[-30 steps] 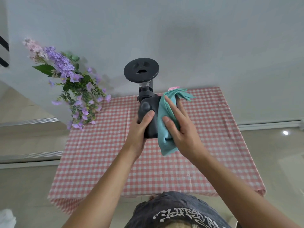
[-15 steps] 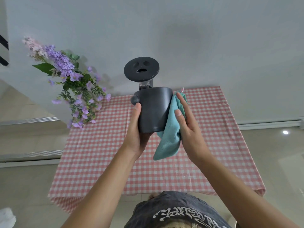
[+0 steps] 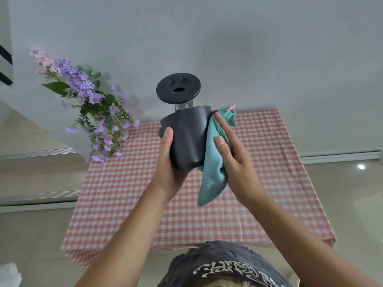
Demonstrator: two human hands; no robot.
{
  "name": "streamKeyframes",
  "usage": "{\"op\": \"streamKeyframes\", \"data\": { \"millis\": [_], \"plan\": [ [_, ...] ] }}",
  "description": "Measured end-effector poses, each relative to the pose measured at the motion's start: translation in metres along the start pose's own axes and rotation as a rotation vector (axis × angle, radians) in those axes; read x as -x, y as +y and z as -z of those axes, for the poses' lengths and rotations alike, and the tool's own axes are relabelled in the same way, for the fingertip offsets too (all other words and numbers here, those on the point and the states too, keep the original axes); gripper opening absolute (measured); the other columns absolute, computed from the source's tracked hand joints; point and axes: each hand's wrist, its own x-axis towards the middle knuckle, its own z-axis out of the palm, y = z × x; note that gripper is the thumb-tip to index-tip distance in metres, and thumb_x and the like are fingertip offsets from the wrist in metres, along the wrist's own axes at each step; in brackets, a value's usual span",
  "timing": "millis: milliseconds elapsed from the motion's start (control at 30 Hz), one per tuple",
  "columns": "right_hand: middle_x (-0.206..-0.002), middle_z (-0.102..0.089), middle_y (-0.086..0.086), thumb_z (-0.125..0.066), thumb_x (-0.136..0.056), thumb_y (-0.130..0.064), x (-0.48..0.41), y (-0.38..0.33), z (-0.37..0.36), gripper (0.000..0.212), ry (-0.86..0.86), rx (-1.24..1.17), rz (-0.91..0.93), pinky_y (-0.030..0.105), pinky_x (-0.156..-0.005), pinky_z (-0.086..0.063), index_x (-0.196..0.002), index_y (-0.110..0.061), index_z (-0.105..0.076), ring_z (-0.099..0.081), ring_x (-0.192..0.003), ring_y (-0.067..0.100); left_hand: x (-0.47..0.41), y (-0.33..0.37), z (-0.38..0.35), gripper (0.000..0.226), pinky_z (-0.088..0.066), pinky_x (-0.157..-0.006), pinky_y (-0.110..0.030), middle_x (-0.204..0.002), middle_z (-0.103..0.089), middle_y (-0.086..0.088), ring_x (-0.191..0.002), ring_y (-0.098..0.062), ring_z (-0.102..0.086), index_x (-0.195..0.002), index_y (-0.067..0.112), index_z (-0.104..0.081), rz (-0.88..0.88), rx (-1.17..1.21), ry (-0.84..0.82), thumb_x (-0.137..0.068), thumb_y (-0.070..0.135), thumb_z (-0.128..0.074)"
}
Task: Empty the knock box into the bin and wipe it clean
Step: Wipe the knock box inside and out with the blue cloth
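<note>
A dark grey knock box (image 3: 187, 139) is held up above the table, its side wall facing me and its base pointing down towards me. My left hand (image 3: 169, 162) cups it from below and from the left, thumb on the wall. My right hand (image 3: 232, 154) presses a teal cloth (image 3: 213, 162) flat against the box's right side, and the cloth's tail hangs down below the hand. The inside of the box is hidden.
A pink and white checked tablecloth (image 3: 128, 195) covers the table below. A black round-topped stand (image 3: 178, 89) rises just behind the knock box. Purple flowers (image 3: 91, 112) stand at the table's far left corner, against a white wall. Tiled floor surrounds the table.
The knock box has turned in my left hand from end-on to side-on. The cloth under my right hand has slid from the front round to the box's right side.
</note>
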Motion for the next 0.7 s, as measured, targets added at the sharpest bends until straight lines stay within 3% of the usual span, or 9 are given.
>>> {"op": "streamKeyframes", "data": {
  "millis": [133, 233, 300, 367, 433, 533, 600, 700],
  "plan": [
    [-0.141, -0.057, -0.02, -0.047, -0.105, -0.017, 0.002, 0.002, 0.003, 0.045, 0.004, 0.052, -0.011, 0.027, -0.11, -0.046, -0.146, -0.035, -0.045, -0.054, -0.131, -0.001, -0.001, -0.001, 0.0, 0.076, -0.055, -0.103, -0.041, -0.144, -0.07, -0.007, -0.134, -0.024, -0.066, -0.145, 0.017, -0.063, -0.014, -0.055, -0.007, -0.096, 0.07, -0.038],
    [-0.145, -0.054, -0.013, -0.05, -0.104, -0.018, 0.008, 0.009, 0.002, 0.047, 0.006, 0.153, 0.038, 0.029, -0.11, -0.046, -0.145, -0.039, -0.043, -0.053, -0.132, 0.001, -0.005, -0.002, -0.004, 0.09, -0.049, -0.115, -0.054, -0.148, -0.066, -0.01, -0.137, -0.029, -0.064, -0.152, 0.014, -0.052, -0.091, -0.181, 0.053, -0.086, 0.073, -0.068],
    [-0.145, -0.053, -0.012, -0.051, -0.103, -0.019, 0.012, 0.013, -0.001, 0.047, 0.025, 0.182, 0.078, 0.03, -0.11, -0.045, -0.143, -0.043, -0.043, -0.052, -0.133, 0.003, -0.009, -0.002, -0.003, 0.095, -0.049, -0.115, -0.058, -0.145, -0.068, -0.012, -0.133, -0.033, -0.066, -0.151, 0.014, -0.051, -0.141, -0.215, 0.135, -0.08, 0.069, -0.079],
    [-0.145, -0.055, -0.012, -0.052, -0.101, -0.026, 0.016, 0.015, -0.004, 0.044, 0.048, 0.1, 0.062, 0.034, -0.109, -0.047, -0.141, -0.044, -0.045, -0.054, -0.133, 0.007, -0.009, -0.001, -0.007, 0.087, -0.048, -0.116, -0.057, -0.144, -0.068, -0.014, -0.133, -0.034, -0.067, -0.151, 0.012, -0.053, -0.138, -0.164, 0.132, -0.086, 0.067, -0.073],
    [-0.145, -0.056, -0.013, -0.051, -0.098, -0.033, 0.018, 0.013, -0.005, 0.044, 0.07, -0.03, 0.009, 0.037, -0.11, -0.047, -0.141, -0.042, -0.048, -0.055, -0.133, 0.007, -0.005, 0.002, -0.011, 0.079, -0.046, -0.118, -0.052, -0.143, -0.07, -0.014, -0.132, -0.031, -0.067, -0.149, 0.011, -0.059, -0.064, -0.04, 0.1, -0.097, 0.07, -0.054],
    [-0.138, -0.062, -0.017, -0.05, -0.096, -0.037, 0.014, 0.008, -0.002, 0.046, 0.082, -0.212, -0.072, 0.026, -0.104, -0.05, -0.142, -0.035, -0.052, -0.059, -0.129, 0.003, -0.003, 0.005, -0.006, 0.08, -0.039, -0.123, -0.051, -0.15, -0.064, -0.014, -0.142, -0.032, -0.058, -0.152, 0.012, -0.058, 0.004, 0.077, 0.07, -0.102, 0.072, -0.038],
    [-0.133, -0.065, -0.021, -0.049, -0.1, -0.032, 0.011, 0.006, 0.001, 0.043, 0.087, -0.192, -0.075, 0.018, -0.097, -0.052, -0.142, -0.034, -0.051, -0.061, -0.124, -0.002, -0.007, 0.006, -0.005, 0.078, -0.035, -0.126, -0.052, -0.151, -0.064, -0.012, -0.146, -0.03, -0.055, -0.153, 0.015, -0.057, 0.01, 0.016, 0.086, -0.105, 0.071, -0.032],
    [-0.138, -0.059, -0.022, -0.05, -0.104, -0.018, 0.01, 0.006, 0.003, 0.044, 0.116, -0.02, -0.013, 0.023, -0.104, -0.05, -0.146, -0.033, -0.048, -0.057, -0.127, -0.003, -0.01, 0.005, -0.012, 0.065, -0.039, -0.125, -0.052, -0.141, -0.072, -0.004, -0.136, -0.021, -0.065, -0.147, 0.017, -0.063, -0.077, -0.137, 0.147, -0.111, 0.06, -0.03]
  ]
}}
